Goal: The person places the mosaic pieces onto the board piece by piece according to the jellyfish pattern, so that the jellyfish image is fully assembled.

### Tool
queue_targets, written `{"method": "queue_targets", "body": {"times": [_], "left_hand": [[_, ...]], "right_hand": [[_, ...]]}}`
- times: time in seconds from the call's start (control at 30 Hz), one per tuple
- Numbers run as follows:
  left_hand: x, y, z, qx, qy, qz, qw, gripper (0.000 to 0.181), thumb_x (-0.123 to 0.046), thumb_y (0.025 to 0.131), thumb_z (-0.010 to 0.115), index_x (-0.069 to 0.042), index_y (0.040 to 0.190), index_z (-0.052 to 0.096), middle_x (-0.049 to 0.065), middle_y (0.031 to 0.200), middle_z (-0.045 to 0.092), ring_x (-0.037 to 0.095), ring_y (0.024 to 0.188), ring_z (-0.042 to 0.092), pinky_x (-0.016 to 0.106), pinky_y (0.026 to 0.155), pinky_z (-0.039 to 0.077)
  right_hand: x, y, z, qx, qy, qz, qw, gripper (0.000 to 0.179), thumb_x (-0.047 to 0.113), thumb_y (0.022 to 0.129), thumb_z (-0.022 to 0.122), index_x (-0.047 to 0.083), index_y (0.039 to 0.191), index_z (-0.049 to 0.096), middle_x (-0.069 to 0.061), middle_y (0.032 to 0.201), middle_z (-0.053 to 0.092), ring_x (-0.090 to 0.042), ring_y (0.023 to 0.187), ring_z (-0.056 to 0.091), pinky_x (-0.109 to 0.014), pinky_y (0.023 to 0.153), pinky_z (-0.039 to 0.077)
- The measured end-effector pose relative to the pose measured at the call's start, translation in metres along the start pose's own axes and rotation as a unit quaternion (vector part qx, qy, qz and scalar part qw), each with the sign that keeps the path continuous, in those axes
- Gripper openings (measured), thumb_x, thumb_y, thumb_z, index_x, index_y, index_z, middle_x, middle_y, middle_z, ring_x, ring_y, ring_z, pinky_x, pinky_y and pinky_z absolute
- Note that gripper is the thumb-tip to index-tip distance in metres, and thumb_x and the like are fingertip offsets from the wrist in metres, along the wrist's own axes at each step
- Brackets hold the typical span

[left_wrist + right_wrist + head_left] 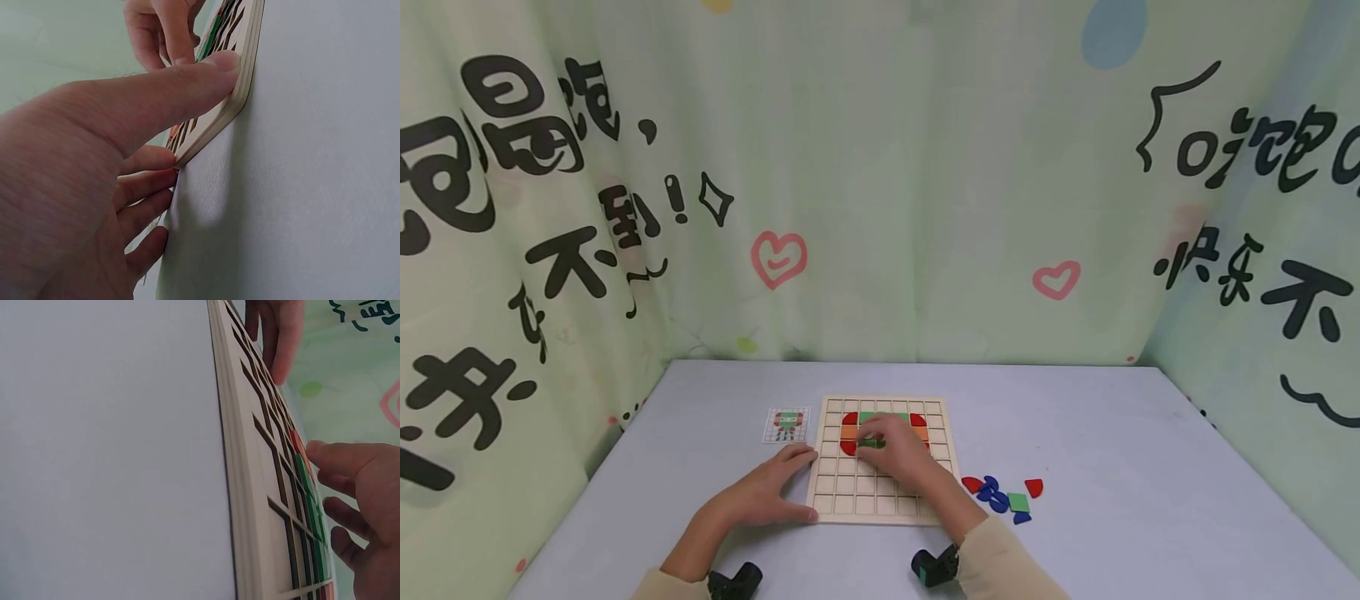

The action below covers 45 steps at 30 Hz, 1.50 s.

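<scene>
A wooden grid board [835, 506] lies on the table. My left hand [767, 492] steadies its left edge; in the left wrist view the straight thumb [212, 69] rests on the near corner and the fingers touch the side. Coloured pieces fill part of the grid: red rounded corners [847, 447], orange squares [848, 432] and green pieces [904, 415]. Over them is my right hand [898, 454], fingers bent, fingertips at the lower row near a green piece [872, 443]. In the right wrist view the thumb tip [315, 450] is by the red and orange pieces; whether anything is pinched is unclear.
Loose pieces lie right of the board: several blue ones [998, 502], a green square [1018, 502] and red quarter-circles [1034, 487]. A pattern card [786, 425] lies to the board's left. Curtains [917, 208] surround the white table [1112, 467] at the back and sides.
</scene>
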<state>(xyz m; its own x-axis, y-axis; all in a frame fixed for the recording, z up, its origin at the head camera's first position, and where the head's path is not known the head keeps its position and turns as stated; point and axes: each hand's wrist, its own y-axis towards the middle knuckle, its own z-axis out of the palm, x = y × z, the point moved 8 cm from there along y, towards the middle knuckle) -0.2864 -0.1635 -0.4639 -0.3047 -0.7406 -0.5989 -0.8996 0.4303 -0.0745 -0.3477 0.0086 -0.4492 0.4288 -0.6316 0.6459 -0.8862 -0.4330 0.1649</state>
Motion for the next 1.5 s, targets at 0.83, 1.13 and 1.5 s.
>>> {"method": "queue_targets", "body": {"times": [0.83, 1.13, 1.5], "left_hand": [[0.0, 0.002, 0.004, -0.004, 0.002, -0.002, 1.0, 0.088, -0.045, 0.075, 0.08, -0.008, 0.145, 0.042, 0.011, 0.152, 0.035, 0.035, 0.14, 0.036, 0.055, 0.111, 0.034], [-0.002, 0.002, 0.003, -0.005, 0.002, 0.002, 1.0, 0.087, -0.043, 0.076, 0.08, -0.008, 0.145, 0.042, 0.012, 0.152, 0.035, 0.036, 0.14, 0.037, 0.056, 0.111, 0.034], [-0.001, -0.001, 0.001, -0.009, -0.001, -0.003, 1.0, 0.088, -0.043, 0.075, 0.08, -0.007, 0.145, 0.042, 0.012, 0.151, 0.035, 0.037, 0.14, 0.036, 0.056, 0.111, 0.034]], "right_hand": [[-0.051, -0.048, -0.065, -0.062, -0.013, 0.058, 0.9963, 0.014, 0.011, 0.082, 0.076, 0.017, 0.095, 0.076, 0.007, 0.093, 0.069, -0.014, 0.088, 0.055, -0.031, 0.077, 0.047], [-0.069, -0.068, -0.081, -0.072, -0.04, 0.077, 0.9936, 0.012, 0.014, 0.081, 0.076, 0.019, 0.091, 0.074, 0.006, 0.097, 0.069, -0.012, 0.087, 0.054, -0.025, 0.069, 0.047], [-0.095, -0.093, -0.104, -0.084, -0.068, 0.134, 0.9851, 0.014, 0.019, 0.082, 0.077, 0.021, 0.096, 0.074, 0.004, 0.101, 0.069, -0.015, 0.092, 0.054, -0.026, 0.073, 0.049]]}}
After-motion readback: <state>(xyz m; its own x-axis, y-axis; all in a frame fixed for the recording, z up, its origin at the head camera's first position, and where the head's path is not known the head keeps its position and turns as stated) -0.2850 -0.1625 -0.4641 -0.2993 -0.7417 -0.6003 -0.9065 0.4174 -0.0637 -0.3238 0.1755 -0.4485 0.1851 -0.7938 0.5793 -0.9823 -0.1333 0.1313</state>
